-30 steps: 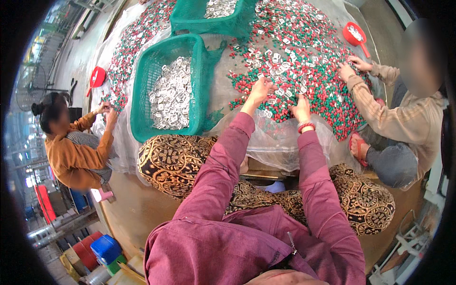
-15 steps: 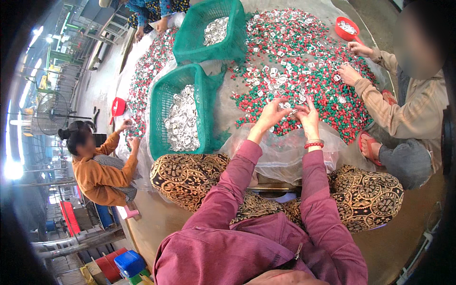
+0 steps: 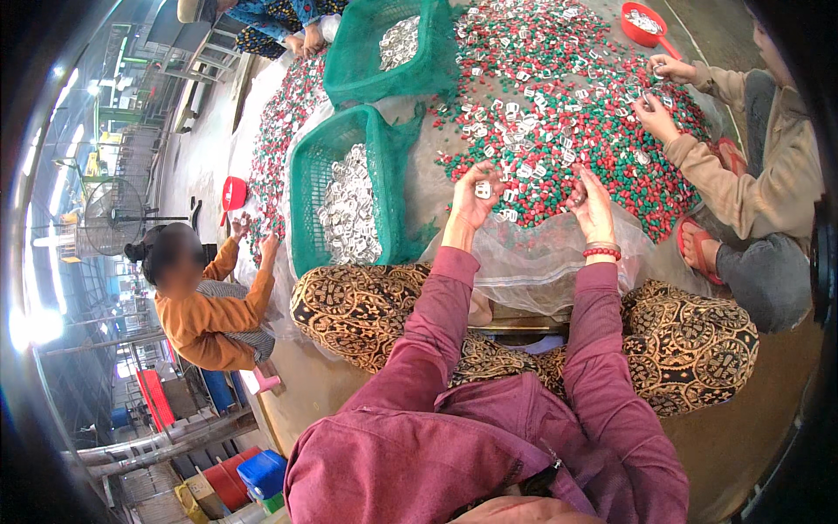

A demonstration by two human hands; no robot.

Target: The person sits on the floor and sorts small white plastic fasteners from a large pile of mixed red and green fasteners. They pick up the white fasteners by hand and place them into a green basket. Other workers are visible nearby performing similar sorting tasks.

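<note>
My left hand (image 3: 472,208) is curled around a small silver buckle-like piece (image 3: 483,189) at the near edge of the pile. My right hand (image 3: 594,208), with a red bead bracelet at its wrist, is held apart from it, fingers extended and palm turned inward; whether a small piece lies against the palm is hard to make out. Beneath and beyond both hands spreads a pile of small red and green pieces (image 3: 602,142), with many flat silver buckles (image 3: 521,131) mixed in. A sheer plastic sheet (image 3: 532,262) lies between the pile and my lap.
To the left stands a green mesh basket (image 3: 301,210) holding silver buckles, with a second green basket (image 3: 345,83) beyond it. A co-worker's hands (image 3: 656,118) pick at the right side, near a red scoop (image 3: 644,37). Another co-worker (image 3: 205,301) sits at left.
My hands, close together over the pile before, have drawn apart. The left has moved leftward with a silver buckle; the right has shifted rightward and its fingers have straightened.
</note>
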